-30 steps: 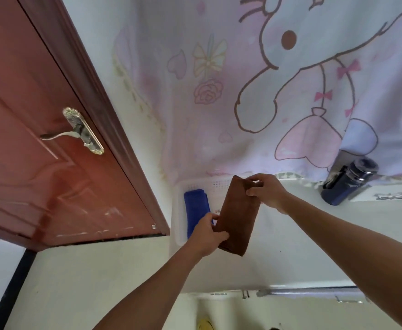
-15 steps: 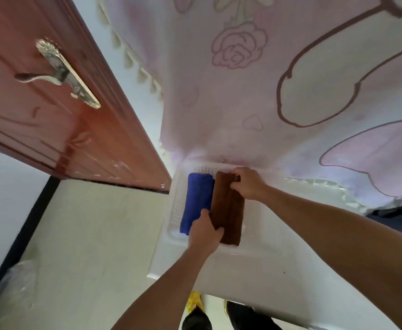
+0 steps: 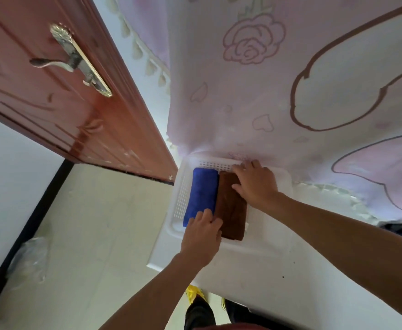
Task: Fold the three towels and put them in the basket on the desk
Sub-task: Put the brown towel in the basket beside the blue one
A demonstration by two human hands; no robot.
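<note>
A white perforated basket (image 3: pixel 180 198) stands at the left end of the white desk (image 3: pixel 254 265). Inside it a folded blue towel (image 3: pixel 201 194) lies on the left, and a folded brown towel (image 3: pixel 230 210) lies beside it on the right, touching it. My left hand (image 3: pixel 203 236) rests on the near ends of both towels, fingers spread on the cloth. My right hand (image 3: pixel 254 184) presses flat on the far end of the brown towel. A third towel is not in view.
A reddish-brown door (image 3: pixel 59 91) with a metal handle (image 3: pixel 76 60) stands open to the left of the desk. A pink cartoon-print curtain (image 3: pixel 278 79) hangs right behind the basket. Pale floor (image 3: pixel 88 234) lies left of the desk, and my shoes (image 3: pixel 195 296) show below its edge.
The brown towel went from held above the desk down into the basket beside the blue one. Both hands now lie flat on it, and the view has tilted down and closer.
</note>
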